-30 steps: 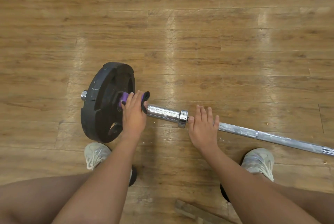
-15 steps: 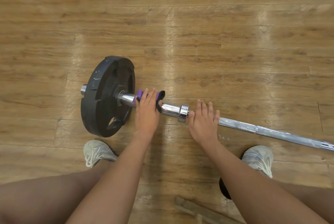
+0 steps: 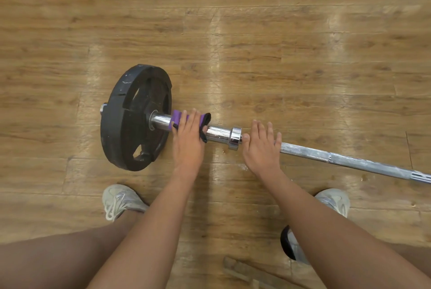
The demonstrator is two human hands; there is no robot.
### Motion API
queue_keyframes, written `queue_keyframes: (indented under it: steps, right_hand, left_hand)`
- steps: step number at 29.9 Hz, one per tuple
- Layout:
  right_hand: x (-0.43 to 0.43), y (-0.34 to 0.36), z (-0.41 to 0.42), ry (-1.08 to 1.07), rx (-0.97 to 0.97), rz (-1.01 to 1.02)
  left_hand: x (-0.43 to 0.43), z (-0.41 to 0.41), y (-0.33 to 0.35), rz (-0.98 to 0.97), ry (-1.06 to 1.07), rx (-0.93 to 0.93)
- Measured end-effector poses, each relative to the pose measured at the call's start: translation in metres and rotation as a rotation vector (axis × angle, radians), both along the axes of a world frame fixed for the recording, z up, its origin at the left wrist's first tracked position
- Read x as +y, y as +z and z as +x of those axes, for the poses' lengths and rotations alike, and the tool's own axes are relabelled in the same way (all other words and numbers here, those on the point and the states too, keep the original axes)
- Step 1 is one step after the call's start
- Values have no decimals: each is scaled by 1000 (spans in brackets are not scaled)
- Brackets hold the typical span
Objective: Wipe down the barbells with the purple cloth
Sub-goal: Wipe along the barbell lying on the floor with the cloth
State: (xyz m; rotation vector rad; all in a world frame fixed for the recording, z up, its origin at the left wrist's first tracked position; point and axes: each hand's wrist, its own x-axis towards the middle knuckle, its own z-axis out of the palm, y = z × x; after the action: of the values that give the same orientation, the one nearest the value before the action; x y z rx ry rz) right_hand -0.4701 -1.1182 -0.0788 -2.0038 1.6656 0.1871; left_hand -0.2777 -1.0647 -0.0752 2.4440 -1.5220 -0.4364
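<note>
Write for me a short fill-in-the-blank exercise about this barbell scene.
1. The left hand holds a ____ cloth round the barbell.
2. The black weight plate sits on the cloth's ____ side.
3. The barbell lies on a ____ floor.
Missing words: purple; left; wooden.

Barbell (image 3: 349, 160) runs off frame; cloth (image 3: 179, 117) probably mostly hidden.
</note>
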Motion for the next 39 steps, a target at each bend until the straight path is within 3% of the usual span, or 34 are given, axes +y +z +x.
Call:
queue_keyframes:
  steps: [8, 14, 19, 25, 30, 39]
  right_hand:
    - [-13, 1, 1, 10, -5, -14]
    - [-19, 1, 2, 12, -5, -40]
    - [-24, -2, 3, 8, -7, -55]
    - [-34, -2, 2, 17, -13, -14]
    - [-42, -3, 2, 20, -13, -10]
    - [-65, -4, 6, 30, 9, -23]
  left_hand:
    - [-6, -21, -6, -21, -243, 25]
    - [-27, 6, -1, -9, -68, -60]
    - [-14, -31, -8, -79, -53, 37]
    - [-11, -34, -18, -87, -224, 3]
    - [-37, 0, -11, -17, -74, -52]
    - [-42, -30, -16, -47, -260, -28]
